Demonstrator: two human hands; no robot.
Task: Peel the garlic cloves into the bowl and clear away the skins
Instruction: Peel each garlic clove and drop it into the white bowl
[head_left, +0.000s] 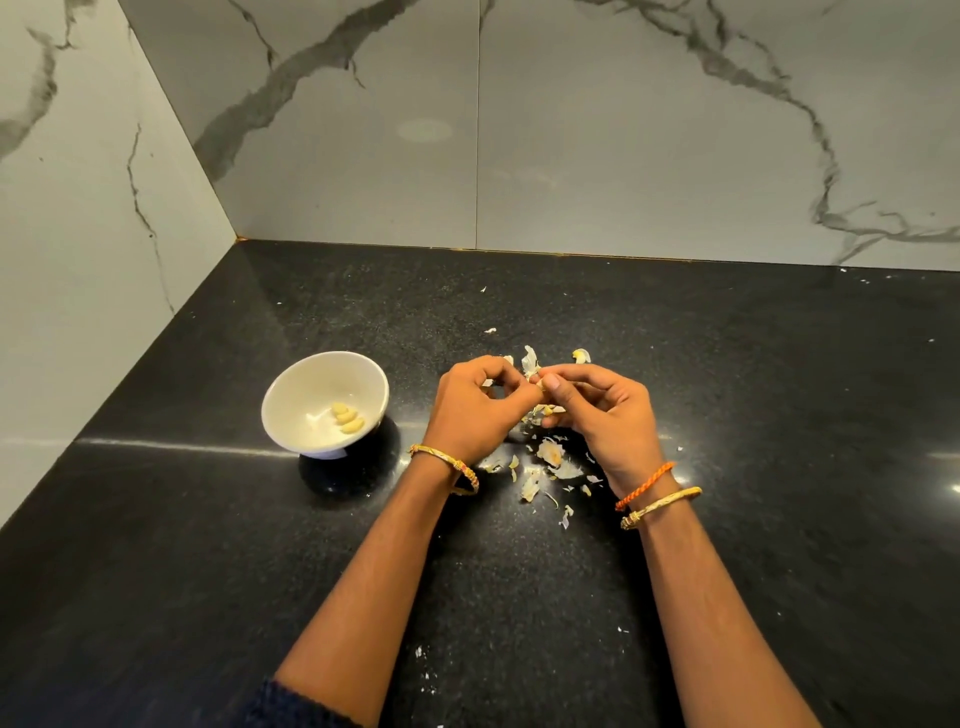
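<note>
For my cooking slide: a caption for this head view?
Both hands peel a garlic clove over scattered skins, beside a white bowl of peeled cloves.

Glossy black stone counter (779, 415) meets white grey-veined marble walls (623, 130)

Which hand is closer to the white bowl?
Left. The left hand is just right of the bowl; the right hand is farther right, beyond it.
</note>
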